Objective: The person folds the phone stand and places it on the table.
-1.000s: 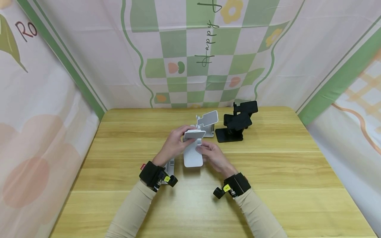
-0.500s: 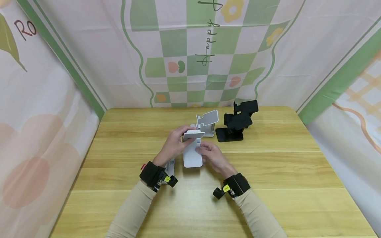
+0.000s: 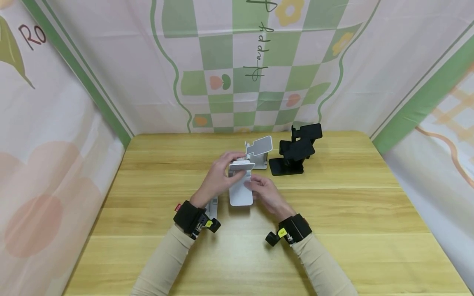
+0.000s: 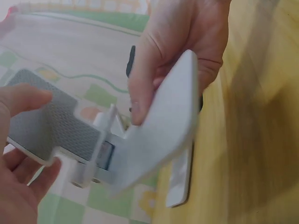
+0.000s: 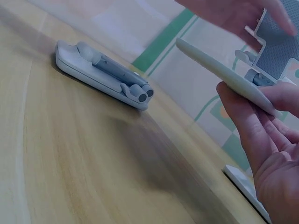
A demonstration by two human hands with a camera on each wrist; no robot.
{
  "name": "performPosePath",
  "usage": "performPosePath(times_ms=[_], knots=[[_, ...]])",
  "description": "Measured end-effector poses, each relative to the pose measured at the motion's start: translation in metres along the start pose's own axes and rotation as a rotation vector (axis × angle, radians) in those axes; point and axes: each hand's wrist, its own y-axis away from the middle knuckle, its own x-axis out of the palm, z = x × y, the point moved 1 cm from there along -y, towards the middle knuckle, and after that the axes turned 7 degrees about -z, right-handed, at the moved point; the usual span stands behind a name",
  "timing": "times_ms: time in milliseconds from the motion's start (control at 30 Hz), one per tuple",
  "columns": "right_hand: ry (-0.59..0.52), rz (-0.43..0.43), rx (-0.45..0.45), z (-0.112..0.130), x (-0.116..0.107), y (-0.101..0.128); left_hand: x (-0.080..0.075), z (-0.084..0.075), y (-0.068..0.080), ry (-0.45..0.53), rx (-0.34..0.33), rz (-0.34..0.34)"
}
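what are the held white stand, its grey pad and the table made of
White stand: probably plastic, smooth, satin, with rounded edges; coated metal is possible. Grey pad: likely matte rubber, finely textured. Table: wood or printed laminate, satin, with grain and glare.

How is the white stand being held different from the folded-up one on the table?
The held stand is up in the left hand and right hand; the folded stand lies on the table. The held stand is opened out, showing its grey pad; the folded stand is closed up compactly. Both are pale.
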Motion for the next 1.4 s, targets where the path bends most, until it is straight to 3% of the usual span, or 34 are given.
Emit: performPosePath(times_ms=[267,533,667,767,1100,1400], knots=[[0.002,0.001,-0.001,-0.001,-0.003,-0.001,0.000,-0.022,-0.007,-0.090,0.197,-0.079],[0.022,-0.039,0.003,-0.003,-0.005,-0.002,0.001,-0.037,-0.008,-0.403,0.345,-0.080],[0.030,-0.063,0.018,-0.004,-0.006,-0.002,0.002,-0.043,-0.008,-0.594,0.413,-0.052],[0.035,-0.074,0.025,-0.006,-0.007,-0.003,0.003,-0.047,-0.008,-0.680,0.432,-0.018],[0.030,-0.089,0.023,-0.006,-0.006,-0.002,0.005,-0.050,-0.006,-0.707,0.425,-0.001],[-0.059,-0.177,-0.017,0.002,-0.008,-0.008,0.014,-0.047,0.003,-0.720,0.512,-0.002]])
